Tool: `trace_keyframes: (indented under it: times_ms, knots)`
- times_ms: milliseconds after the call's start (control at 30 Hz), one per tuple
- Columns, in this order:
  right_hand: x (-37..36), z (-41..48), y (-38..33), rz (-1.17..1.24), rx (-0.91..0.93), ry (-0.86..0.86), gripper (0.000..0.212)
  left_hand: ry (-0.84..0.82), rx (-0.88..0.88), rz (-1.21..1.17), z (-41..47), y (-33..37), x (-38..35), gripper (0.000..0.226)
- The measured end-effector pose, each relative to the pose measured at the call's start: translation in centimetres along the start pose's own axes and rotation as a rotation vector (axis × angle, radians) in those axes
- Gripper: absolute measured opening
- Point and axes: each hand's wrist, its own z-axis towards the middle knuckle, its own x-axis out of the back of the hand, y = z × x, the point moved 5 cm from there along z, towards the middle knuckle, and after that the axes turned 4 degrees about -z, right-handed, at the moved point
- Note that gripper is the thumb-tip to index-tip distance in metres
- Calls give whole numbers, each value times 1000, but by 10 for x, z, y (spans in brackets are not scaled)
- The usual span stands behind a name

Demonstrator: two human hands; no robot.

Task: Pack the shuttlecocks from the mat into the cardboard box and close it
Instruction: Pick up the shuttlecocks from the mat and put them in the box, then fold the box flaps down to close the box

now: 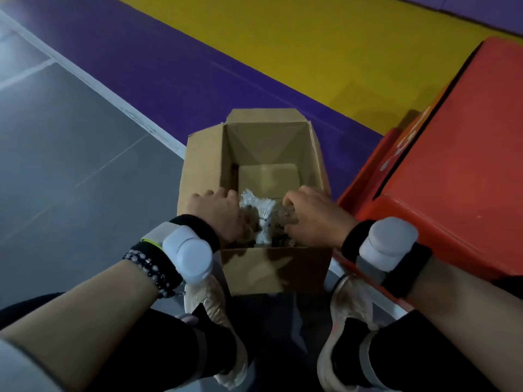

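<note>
An open brown cardboard box [203,165] stands on the floor between my feet, its flaps spread outward. Over its near half I hold a bunch of white feathered shuttlecocks [261,215] between both hands. My left hand [218,213] cups the bunch from the left and my right hand [314,219] presses it from the right, fingers curled around the feathers. The far part of the box floor is bare cardboard. How many shuttlecocks are in the bunch is hidden by my hands.
A big red padded block [458,154] stands close to the right of the box. Purple [158,69] and yellow [311,43] mats run behind it. Grey floor [70,165] with white lines lies to the left. My shoes flank the box's near side.
</note>
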Motion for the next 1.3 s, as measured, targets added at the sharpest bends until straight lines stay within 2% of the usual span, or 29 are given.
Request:
trace_keyframes:
  times_ms: [100,233,367,500,567,667,800,867,967,1000,1100,1200,1300]
  knots:
    - [-27,-17,10,-10,-65,-22,43,-141,-34,35,-8,3,-22,43]
    - [-40,-33,36,-172,-131,-101,21,-316,-110,-2,-17,8,-39,29]
    - [-49,-40,54,-246,-187,-239,13,-474,-207,20,-27,15,-53,35]
    - [-67,-39,61,-187,-192,-374,28,-616,-257,5,-25,7,-75,39]
    - [-74,-37,63,-146,-172,-402,24,-620,-222,-26,-21,2,-87,43]
    - [-78,-37,71,-46,-192,-428,38,-568,-107,-84,-16,-2,-96,54]
    - [-83,-41,78,33,-221,-443,39,-541,20,-112,-13,-8,-107,69]
    - [-84,-40,78,100,-218,-449,36,-555,-4,-131,-10,-5,-110,68]
    - [-81,-33,81,226,-219,-435,38,-622,-18,-186,-8,-4,-105,47]
    - [-80,-31,83,269,-225,-430,37,-626,19,-237,-7,-6,-103,48]
    - [-78,-30,92,412,-269,-443,27,-587,117,-387,-2,-8,-101,73]
    - [-78,-31,95,432,-267,-476,18,-586,146,-429,0,-9,-102,71]
    - [-76,-30,96,443,-277,-477,19,-563,140,-489,4,-14,-98,69]
